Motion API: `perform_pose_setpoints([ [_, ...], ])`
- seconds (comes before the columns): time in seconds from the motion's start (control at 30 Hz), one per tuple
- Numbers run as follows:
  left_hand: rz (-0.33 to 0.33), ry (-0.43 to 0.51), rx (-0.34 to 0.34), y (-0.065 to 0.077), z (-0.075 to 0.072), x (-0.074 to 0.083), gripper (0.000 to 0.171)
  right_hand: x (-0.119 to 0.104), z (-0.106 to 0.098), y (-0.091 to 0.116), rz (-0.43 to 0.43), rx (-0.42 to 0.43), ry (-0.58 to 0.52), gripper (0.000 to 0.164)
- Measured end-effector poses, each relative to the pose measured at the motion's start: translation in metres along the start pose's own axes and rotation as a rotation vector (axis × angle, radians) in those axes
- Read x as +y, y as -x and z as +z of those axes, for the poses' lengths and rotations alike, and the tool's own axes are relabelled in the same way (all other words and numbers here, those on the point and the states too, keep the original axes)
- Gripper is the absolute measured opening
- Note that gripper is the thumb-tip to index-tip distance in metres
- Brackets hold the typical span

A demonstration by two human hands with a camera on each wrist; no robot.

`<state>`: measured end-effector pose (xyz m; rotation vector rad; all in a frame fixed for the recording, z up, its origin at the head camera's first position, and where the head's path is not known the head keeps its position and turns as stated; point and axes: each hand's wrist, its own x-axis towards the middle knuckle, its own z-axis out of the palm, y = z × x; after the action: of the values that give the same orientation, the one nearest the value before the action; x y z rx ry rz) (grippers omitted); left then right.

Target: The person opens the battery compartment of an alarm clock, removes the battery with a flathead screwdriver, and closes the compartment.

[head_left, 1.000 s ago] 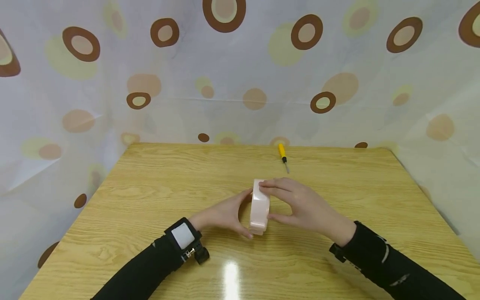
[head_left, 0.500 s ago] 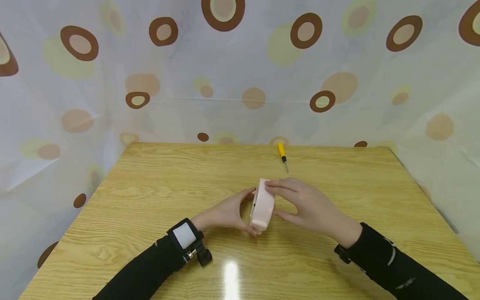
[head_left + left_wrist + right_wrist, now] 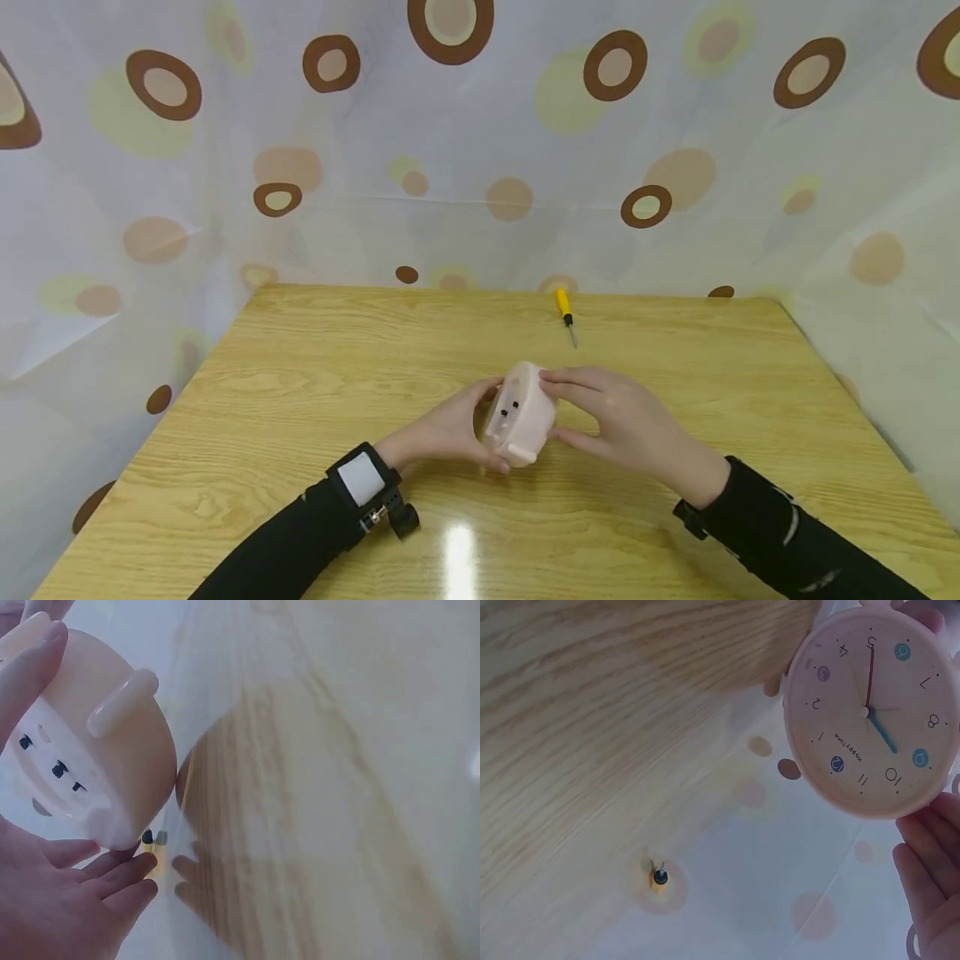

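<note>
A pale pink alarm clock (image 3: 537, 415) is held between both hands near the middle of the table. Its back, with small black knobs, is angled up and toward the left in the head view. My left hand (image 3: 446, 427) grips the rim from the left, thumb at the near end and fingers at the far end. From the other side my right hand (image 3: 626, 427) holds the rim, fingertips on the far part and thumb lower down. The right wrist view shows the numbered dial (image 3: 832, 735) with a blue and a red hand. A stubby foot (image 3: 124, 703) sticks out of the casing in the left wrist view.
A yellow-handled screwdriver (image 3: 564, 310) lies beyond the clock near the far edge of the wooden table (image 3: 337, 358). Behind the table hangs a pale cloth (image 3: 465, 125) patterned with brown and yellow spots.
The alarm clock has turned from edge-on so that its back now shows to the head camera. Both hands keep hold of it, and the right hand has shifted slightly right.
</note>
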<state>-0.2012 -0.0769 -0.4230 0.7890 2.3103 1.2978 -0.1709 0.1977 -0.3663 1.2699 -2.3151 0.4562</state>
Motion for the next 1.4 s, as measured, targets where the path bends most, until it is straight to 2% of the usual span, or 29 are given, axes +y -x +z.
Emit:
perform_pose_setpoints([
  [0.17,-0.005,-0.038,0.060,0.003,-0.003,0.000,0.119,0.000,0.002,0.002,0.040,-0.004,0.001,0.060],
  [0.37,-0.070,-0.103,0.123,0.005,-0.001,-0.001,0.122,-0.002,0.003,0.005,0.092,-0.026,-0.018,0.059],
  [0.57,-0.078,-0.125,0.172,0.005,0.004,0.000,0.123,-0.005,0.004,0.010,0.143,-0.058,-0.007,0.052],
  [0.77,-0.095,-0.210,0.225,0.005,0.012,0.003,0.126,-0.006,0.009,0.017,0.236,-0.106,-0.033,0.050],
  [0.9,-0.105,-0.290,0.236,0.004,0.015,0.005,0.129,-0.008,0.013,0.022,0.285,-0.169,-0.033,0.046],
  [1.13,-0.123,-0.441,0.237,0.003,0.020,0.010,0.133,-0.010,0.016,0.027,0.309,-0.261,-0.006,0.045],
  [1.4,-0.132,-0.532,0.266,0.003,0.027,0.012,0.134,-0.008,0.019,0.027,0.313,-0.340,0.000,0.041],
])
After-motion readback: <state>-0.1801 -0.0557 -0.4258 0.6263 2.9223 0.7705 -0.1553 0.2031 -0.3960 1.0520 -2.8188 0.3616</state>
